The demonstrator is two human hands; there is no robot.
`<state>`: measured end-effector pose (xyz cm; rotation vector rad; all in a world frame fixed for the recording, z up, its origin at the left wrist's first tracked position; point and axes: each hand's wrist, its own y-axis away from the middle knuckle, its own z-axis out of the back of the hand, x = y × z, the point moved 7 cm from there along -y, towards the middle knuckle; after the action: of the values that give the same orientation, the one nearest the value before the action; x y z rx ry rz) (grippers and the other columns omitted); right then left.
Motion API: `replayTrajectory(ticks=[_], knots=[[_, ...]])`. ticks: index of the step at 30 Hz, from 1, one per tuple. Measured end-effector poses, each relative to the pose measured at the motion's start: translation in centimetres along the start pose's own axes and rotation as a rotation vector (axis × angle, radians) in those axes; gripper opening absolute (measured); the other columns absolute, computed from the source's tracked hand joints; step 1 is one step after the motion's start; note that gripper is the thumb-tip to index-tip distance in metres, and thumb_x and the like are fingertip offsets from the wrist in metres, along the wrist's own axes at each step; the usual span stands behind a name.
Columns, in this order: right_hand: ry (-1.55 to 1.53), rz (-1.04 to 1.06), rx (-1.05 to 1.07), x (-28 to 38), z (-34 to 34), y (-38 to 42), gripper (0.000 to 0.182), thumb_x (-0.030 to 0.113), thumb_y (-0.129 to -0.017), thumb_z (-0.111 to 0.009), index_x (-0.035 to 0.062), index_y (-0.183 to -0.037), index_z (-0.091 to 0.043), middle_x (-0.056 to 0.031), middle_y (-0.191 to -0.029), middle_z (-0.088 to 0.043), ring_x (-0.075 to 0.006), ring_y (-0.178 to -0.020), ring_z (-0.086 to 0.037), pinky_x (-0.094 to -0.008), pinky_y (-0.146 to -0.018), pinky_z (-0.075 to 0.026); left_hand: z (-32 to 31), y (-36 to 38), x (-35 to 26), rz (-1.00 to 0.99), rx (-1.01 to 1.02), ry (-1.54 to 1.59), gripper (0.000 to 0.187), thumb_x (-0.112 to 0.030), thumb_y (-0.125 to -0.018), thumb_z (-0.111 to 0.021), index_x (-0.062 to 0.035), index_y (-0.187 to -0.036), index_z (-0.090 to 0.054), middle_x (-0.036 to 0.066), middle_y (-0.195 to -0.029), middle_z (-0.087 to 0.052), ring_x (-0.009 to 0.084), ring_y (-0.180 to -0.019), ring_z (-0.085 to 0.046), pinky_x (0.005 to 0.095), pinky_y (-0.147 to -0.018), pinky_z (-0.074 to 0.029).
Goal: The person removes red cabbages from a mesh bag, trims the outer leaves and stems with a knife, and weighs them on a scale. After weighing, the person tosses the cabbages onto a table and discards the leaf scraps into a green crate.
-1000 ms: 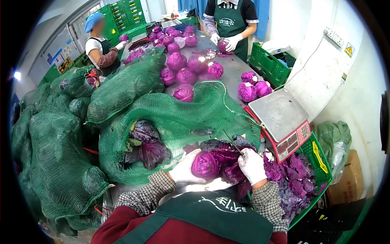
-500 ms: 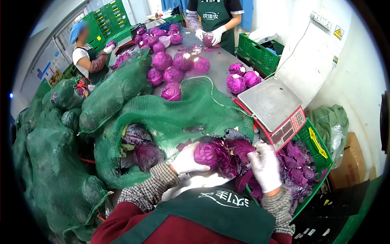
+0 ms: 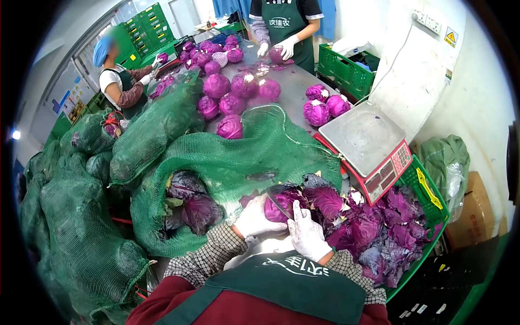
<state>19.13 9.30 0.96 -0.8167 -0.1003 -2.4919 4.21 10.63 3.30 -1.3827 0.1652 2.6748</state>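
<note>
My left hand point(image 3: 260, 218), in a white glove, is wrapped round the left side of a red cabbage point(image 3: 274, 210) close in front of my apron. My right hand point(image 3: 307, 234), gloved too, is closed on a knife whose narrow dark blade point(image 3: 279, 205) lies across the cabbage; the handle is hidden in the glove. Loose purple outer leaves point(image 3: 324, 201) lie just beyond and to the right of my hands. Left of my left hand, dark untrimmed cabbages point(image 3: 198, 208) show in the mouth of a green mesh sack point(image 3: 227, 154).
A red-framed scale point(image 3: 362, 138) stands at the right, above a green crate point(image 3: 440, 216) heaped with leaves. Full mesh sacks point(image 3: 86, 216) are piled at the left. Trimmed cabbages point(image 3: 233, 103) sit on the grey table point(image 3: 292, 89). Two people point(image 3: 290, 30) point(image 3: 116, 81) handle cabbages across it.
My right hand has moved left from over the leaf crate to the cabbage, bringing the blade across it. My left hand keeps its hold. The person at the left has brought both hands together.
</note>
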Motion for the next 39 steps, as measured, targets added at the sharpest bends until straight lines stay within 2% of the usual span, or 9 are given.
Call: replayTrajectory(ticks=[9,19,22,24,27,30,33,37,39], knots=[[0.111,0.07,-0.076,-0.2,0.5,-0.5,0.051,0.018,-0.094,-0.049,0.001,-0.14,-0.036,-0.0144,-0.098,-0.052,-0.0271,-0.072,-0.062,-0.0371,-0.055,-0.051,-0.9,-0.3,2.0,0.056,-0.037,-0.199,0.097,-0.053,-0.052,-0.08,0.0073,-0.122,-0.049,0.027,-0.117,-0.056,0.0383,-0.11,-0.054,0.0437,-0.1,-0.04],[-0.176,0.204,-0.265,-2.6,0.1,-0.3,0.036,0.017,-0.095,-0.048,-0.0011,-0.126,-0.049,-0.0208,-0.101,-0.06,-0.0336,-0.084,-0.064,-0.0396,-0.069,-0.053,-1.3,0.8,3.2,0.061,-0.047,-0.31,0.118,-0.054,-0.052,-0.084,0.0131,-0.135,-0.034,0.029,-0.127,-0.046,0.038,-0.121,-0.046,0.0422,-0.106,-0.035],[-0.441,0.022,-0.262,-4.5,-1.5,-0.4,0.024,0.01,-0.095,-0.043,-0.0014,-0.109,-0.059,-0.0113,-0.09,-0.061,-0.0236,-0.084,-0.061,-0.0312,-0.083,-0.05,-1.4,1.3,2.7,0.018,-0.043,-0.333,0.118,-0.056,-0.053,-0.081,0.0127,-0.135,-0.033,0.029,-0.129,-0.045,0.0396,-0.122,-0.043,0.0442,-0.108,-0.031],[-0.635,0.068,-0.347,-6.7,-0.6,-0.9,0.019,0.009,-0.095,-0.044,-0.0005,-0.103,-0.058,-0.0091,-0.082,-0.059,-0.018,-0.079,-0.058,-0.0286,-0.078,-0.05,-1.6,2.0,2.0,-0.071,-0.006,-0.349,0.118,-0.06,-0.054,-0.077,0.0129,-0.136,-0.032,0.029,-0.131,-0.044,0.0407,-0.124,-0.041,0.0465,-0.111,-0.025],[-1.001,-0.195,-0.334,-10.3,4.5,0.2,0.014,0.008,-0.095,-0.046,-0.0003,-0.101,-0.055,-0.0081,-0.078,-0.057,-0.0151,-0.075,-0.057,-0.0285,-0.077,-0.051,-2.1,3.5,1.8,-0.213,-0.034,-0.425,0.118,-0.055,-0.055,-0.08,0.0119,-0.137,-0.03,0.029,-0.136,-0.038,0.0391,-0.128,-0.036,0.0465,-0.113,-0.023],[-0.749,-0.412,-0.434,-12.4,10.3,2.5,0.035,0.016,-0.096,-0.051,-0.0039,-0.125,-0.045,-0.015,-0.098,-0.058,-0.0214,-0.085,-0.059,-0.0323,-0.08,-0.051,-1.2,2.9,3.5,-0.013,-0.025,-0.223,0.121,-0.049,-0.052,-0.088,0.007,-0.14,-0.028,0.024,-0.133,-0.041,0.0354,-0.126,-0.04,0.0429,-0.109,-0.032],[-0.288,-0.275,-0.654,-14.7,9.7,2.9,0.072,0.025,-0.091,-0.063,-0.0081,-0.143,-0.027,-0.0206,-0.114,-0.057,-0.0269,-0.106,-0.058,-0.0379,-0.093,-0.047,-1.2,1.0,5.2,0.131,0.038,0.208,0.12,-0.036,-0.054,-0.091,0.006,-0.143,-0.024,0.019,-0.138,-0.037,0.0276,-0.13,-0.04,0.0377,-0.11,-0.033],[-0.764,-0.171,-0.377,-7.9,7.6,1.1,0.076,0.021,-0.082,-0.076,-0.0023,-0.142,-0.036,-0.0101,-0.107,-0.06,-0.0151,-0.092,-0.057,-0.0269,-0.082,-0.048,-0.9,0.4,-1.0,-0.396,-0.119,-0.418,0.119,-0.045,-0.051,-0.088,0.002,-0.142,-0.028,0.023,-0.136,-0.038,0.0377,-0.131,-0.036,0.0554,-0.114,-0.016],[-0.483,-0.103,-0.302,-5.1,8.3,-0.1,0.074,0.028,-0.077,-0.078,-0.0021,-0.135,-0.045,-0.0147,-0.111,-0.06,-0.0225,-0.1,-0.059,-0.0314,-0.089,-0.048,-1.9,0.6,-2.0,-0.521,-0.094,-0.524,0.109,-0.046,-0.056,-0.083,0.0008,-0.14,-0.031,0.026,-0.137,-0.04,0.0432,-0.13,-0.036,0.0627,-0.11,-0.017]])
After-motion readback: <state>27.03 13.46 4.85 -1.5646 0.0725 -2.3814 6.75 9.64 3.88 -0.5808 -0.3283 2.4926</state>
